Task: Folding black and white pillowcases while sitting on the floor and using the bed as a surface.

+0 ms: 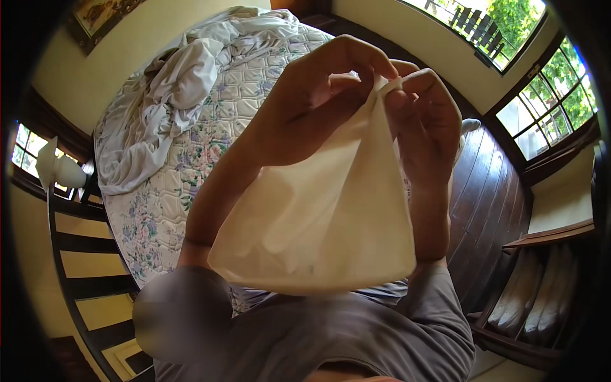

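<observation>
A pale cream cloth (329, 215) hangs in front of my body, gathered at its top and spreading wide below. My left hand (320, 95) pinches the gathered top from the left, with its fingertips bent over the fabric. Close beside it on the right, my right hand (420, 114) grips the same edge between thumb and fingers. The cloth hides part of both forearms and the near part of the mattress. Whether it is one layer or more I cannot tell.
A floral quilted mattress (224, 110) lies beyond my hands, with a crumpled whitish sheet (176, 90) along its left side. A dark slatted wooden frame (93, 243) stands at left. Dark floorboards (487, 191) and an open wooden cabinet (520, 344) are at right.
</observation>
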Motion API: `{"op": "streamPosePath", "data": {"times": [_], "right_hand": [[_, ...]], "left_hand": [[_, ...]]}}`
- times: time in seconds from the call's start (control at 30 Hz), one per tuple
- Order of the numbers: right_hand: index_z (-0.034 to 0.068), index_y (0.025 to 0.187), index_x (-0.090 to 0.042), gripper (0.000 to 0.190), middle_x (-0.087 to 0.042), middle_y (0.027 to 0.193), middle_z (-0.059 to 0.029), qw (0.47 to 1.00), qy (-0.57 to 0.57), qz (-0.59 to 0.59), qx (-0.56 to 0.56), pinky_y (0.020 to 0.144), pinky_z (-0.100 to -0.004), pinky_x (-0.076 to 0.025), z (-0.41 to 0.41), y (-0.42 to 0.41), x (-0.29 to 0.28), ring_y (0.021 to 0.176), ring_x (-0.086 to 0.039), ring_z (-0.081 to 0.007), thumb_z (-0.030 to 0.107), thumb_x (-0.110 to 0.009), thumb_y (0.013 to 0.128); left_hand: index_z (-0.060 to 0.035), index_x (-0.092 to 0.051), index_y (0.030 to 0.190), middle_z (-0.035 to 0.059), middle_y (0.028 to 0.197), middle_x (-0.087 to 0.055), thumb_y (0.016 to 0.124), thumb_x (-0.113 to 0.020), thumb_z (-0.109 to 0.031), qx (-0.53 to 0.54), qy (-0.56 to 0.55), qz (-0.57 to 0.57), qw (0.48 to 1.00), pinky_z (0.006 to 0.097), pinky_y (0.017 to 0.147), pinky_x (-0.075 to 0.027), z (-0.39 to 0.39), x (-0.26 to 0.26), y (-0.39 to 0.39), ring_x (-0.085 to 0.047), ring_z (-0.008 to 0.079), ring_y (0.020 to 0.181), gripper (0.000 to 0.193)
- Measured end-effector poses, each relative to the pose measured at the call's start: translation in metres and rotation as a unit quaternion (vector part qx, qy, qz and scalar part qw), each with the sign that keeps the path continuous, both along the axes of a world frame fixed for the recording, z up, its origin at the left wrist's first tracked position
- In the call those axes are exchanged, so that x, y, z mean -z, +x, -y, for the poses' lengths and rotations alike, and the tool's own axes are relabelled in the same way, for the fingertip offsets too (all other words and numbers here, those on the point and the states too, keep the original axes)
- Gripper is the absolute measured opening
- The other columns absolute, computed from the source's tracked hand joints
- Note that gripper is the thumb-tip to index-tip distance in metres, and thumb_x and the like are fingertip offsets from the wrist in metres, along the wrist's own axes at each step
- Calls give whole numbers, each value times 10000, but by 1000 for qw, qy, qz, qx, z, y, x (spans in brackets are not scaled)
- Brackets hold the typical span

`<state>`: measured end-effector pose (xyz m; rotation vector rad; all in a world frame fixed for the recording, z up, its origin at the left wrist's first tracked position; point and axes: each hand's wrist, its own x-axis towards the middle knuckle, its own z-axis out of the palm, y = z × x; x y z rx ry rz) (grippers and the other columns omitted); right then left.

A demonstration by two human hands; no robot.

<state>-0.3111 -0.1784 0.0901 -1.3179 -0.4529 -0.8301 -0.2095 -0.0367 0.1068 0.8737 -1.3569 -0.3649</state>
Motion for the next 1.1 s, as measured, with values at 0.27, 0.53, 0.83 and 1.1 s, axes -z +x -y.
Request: {"op": "streamPosePath", "data": {"times": [0.27, 0.53, 0.83, 1.1], "right_hand": [[3, 946, -582, 56, -684, 981, -72, 998, -23, -52, -18, 760, -228, -510, 17, 2, -5, 893, -639, -97, 8, -638, 943], [69, 901, -567, 100, -623, 871, 1, 982, -6, -17, 186, 605, -144, -377, 75, -9, -18, 733, -511, -10, 87, -643, 962], [61, 887, -600, 95, -643, 833, 6, 926, -249, -58, 278, 749, -227, -463, 165, -16, -28, 817, -574, -44, 27, -684, 915], [24, 999, -636, 237, -616, 901, -40, 898, -317, -162, 259, 779, -293, -502, 145, -86, -46, 847, -583, -129, 131, -780, 843]], "left_hand": [[0, -571, 1175, 106, 1147, -607, 935, -633, -97, -196, 53, 202, 958, 330, 879, -483, -45, -3, -14, -618, 208, 994, 267], [-66, -727, 914, 168, 1363, -518, 764, -764, -516, -294, 309, 383, 819, 517, 1145, -247, -136, 57, 16, -365, 398, 1357, 476], [-10, -655, 815, 92, 900, -687, 745, -803, -82, -455, 165, 500, 718, 385, 892, -487, -151, -37, 55, -651, 277, 964, 179], [-35, -638, 774, 88, 763, -652, 752, -829, -139, -313, 141, 481, 807, 389, 736, -524, -186, -94, 25, -649, 254, 764, 218]]}}
